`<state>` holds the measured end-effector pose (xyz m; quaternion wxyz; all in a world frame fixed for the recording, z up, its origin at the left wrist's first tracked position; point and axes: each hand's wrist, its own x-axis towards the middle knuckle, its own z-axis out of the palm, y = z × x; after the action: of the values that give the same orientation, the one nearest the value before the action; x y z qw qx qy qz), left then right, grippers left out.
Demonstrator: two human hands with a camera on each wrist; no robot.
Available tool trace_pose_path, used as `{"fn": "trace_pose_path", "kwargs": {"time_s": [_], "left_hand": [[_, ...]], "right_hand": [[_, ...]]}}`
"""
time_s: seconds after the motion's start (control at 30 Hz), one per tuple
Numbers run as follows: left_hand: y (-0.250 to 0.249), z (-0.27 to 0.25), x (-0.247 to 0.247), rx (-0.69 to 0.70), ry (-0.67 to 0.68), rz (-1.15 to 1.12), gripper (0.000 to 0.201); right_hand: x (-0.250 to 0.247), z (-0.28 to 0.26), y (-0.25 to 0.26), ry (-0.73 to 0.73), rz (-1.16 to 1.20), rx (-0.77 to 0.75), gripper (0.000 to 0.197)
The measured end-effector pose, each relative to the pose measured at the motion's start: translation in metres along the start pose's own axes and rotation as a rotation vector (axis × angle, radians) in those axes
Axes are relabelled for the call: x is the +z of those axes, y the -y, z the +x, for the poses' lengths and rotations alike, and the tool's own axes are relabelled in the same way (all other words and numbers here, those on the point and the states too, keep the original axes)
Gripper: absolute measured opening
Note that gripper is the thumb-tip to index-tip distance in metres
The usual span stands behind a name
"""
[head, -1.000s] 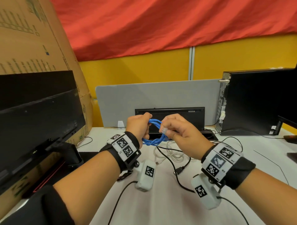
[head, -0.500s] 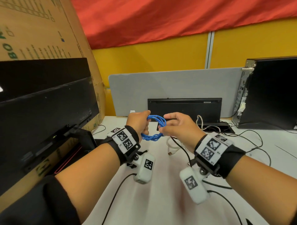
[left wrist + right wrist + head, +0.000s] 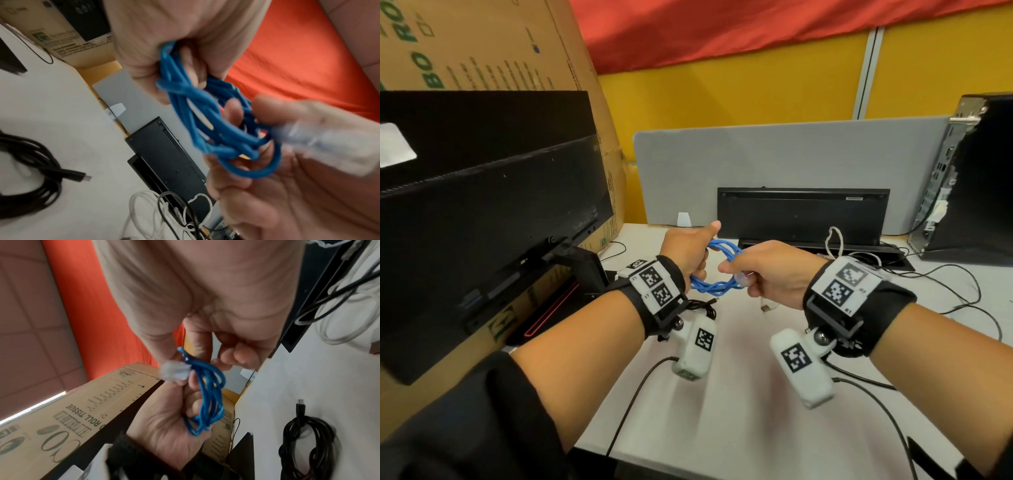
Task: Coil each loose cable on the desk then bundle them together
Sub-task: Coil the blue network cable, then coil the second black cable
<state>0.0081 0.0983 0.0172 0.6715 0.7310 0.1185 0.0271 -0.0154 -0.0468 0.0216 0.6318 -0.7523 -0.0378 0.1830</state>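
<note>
Both hands hold a small coil of blue cable (image 3: 717, 270) above the white desk (image 3: 722, 404). My left hand (image 3: 690, 251) grips one side of the blue coil (image 3: 205, 116), fingers curled round its loops. My right hand (image 3: 760, 272) pinches the cable's clear plug (image 3: 174, 371) at the other side of the coil (image 3: 209, 395). A coiled black cable (image 3: 308, 446) lies on the desk under my left wrist. Loose white cables (image 3: 162, 212) and a thin black one lie tangled by the keyboard.
A black monitor (image 3: 482, 212) and a cardboard box (image 3: 482, 44) stand at the left. A black keyboard (image 3: 801, 216) leans on the grey divider (image 3: 774, 154). A black computer case (image 3: 983, 178) stands at the right, with thin black wires (image 3: 962, 291) trailing over the desk.
The camera has turned left. Both hands kept the blue coil; the right hand has shifted down its side and now pinches the plug low.
</note>
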Motion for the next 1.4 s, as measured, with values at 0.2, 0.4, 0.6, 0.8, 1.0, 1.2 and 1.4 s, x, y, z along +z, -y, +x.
{"fn": "trace_pose_path", "kwargs": {"time_s": [0.2, 0.4, 0.6, 0.8, 1.0, 1.2, 1.4], "left_hand": [[0.009, 0.002, -0.02, -0.102, 0.212, -0.048, 0.018], [0.03, 0.012, -0.038, -0.046, 0.16, 0.25, 0.016], [0.054, 0.028, -0.035, 0.013, 0.132, 0.606, 0.01], [0.072, 0.039, -0.027, 0.044, 0.132, 0.75, 0.006], [0.074, 0.044, -0.018, 0.096, 0.136, 0.886, 0.01], [0.063, 0.045, -0.005, 0.192, 0.117, 0.922, 0.007], [0.042, 0.034, 0.034, 0.289, 0.18, 0.762, 0.025]], "right_hand": [[-0.006, 0.009, -0.01, -0.146, -0.052, -0.011, 0.021], [-0.003, 0.035, -0.032, -0.14, -0.094, 0.093, 0.024], [0.003, 0.066, -0.058, -0.11, -0.297, 0.175, 0.013], [-0.001, 0.088, -0.077, -0.108, -0.34, 0.221, 0.012], [0.002, 0.084, -0.082, -0.095, -0.363, 0.208, 0.012], [-0.015, 0.044, -0.036, -0.115, -0.46, 0.175, 0.024], [-0.061, -0.001, -0.007, -0.22, -0.533, 0.144, 0.023]]}}
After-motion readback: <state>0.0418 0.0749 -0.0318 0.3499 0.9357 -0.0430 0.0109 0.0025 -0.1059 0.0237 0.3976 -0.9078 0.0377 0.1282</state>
